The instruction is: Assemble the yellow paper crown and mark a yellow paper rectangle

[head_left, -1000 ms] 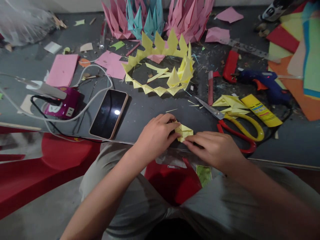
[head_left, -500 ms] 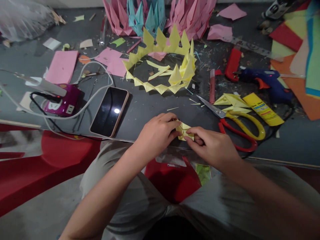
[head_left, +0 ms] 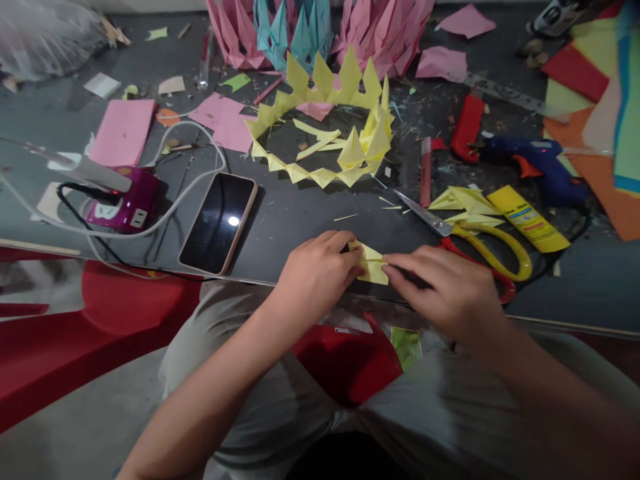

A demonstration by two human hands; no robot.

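A small piece of folded yellow paper (head_left: 373, 269) lies at the table's front edge between my hands. My left hand (head_left: 320, 267) is closed on its left end, thumb and fingers pressing it. With thumb and forefinger, my right hand (head_left: 445, 283) pinches the paper's right side near a crease along its middle. Behind them stands a ring of folded yellow paper points (head_left: 320, 177), with loose yellow strips inside it. Scissors (head_left: 480, 250) with yellow and red handles lie just beyond my right hand, beside more folded yellow paper pieces (head_left: 463, 200).
A phone (head_left: 219, 223) and a purple power adapter (head_left: 125, 200) with cables lie at left. On the right are a blue glue gun (head_left: 533, 157), a yellow box (head_left: 530, 219) and coloured sheets (head_left: 595, 133). Pink paper pieces (head_left: 380, 40) and a blue one (head_left: 295, 40) stand at the back.
My right hand has shifted slightly right, its fingertips now at the paper's right edge. The paper's fold has changed; it now shows a flatter surface with a long middle crease.
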